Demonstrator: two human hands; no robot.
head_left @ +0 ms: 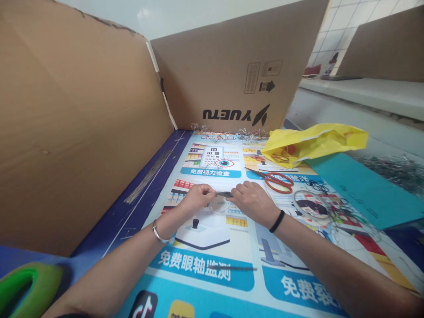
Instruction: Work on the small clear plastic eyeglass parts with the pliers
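Observation:
My right hand (254, 204) is closed around what look like small dark pliers (224, 194). Only their jaws show, pointing left; the handles are hidden in my fist. At the tip of the jaws, my left hand (199, 197) pinches a thin wire (219, 212), which curves in a faint loop below the pliers. The far end of the wire is hard to follow against the printed sheet (243, 256). Orange-handled scissors (278, 183) lie just beyond my right hand. Nearer to me, a thin dark rod or wire bundle (233, 268) rests flat on the sheet.
Cardboard panels (225, 84) stand at the left and back. Straight wires (149, 176) lie on the left. A yellow bag (314, 141), a teal sheet (361, 190), a wire ring (311, 204) and tangled wire (394, 174) sit right. Green tape (49, 282) is front left.

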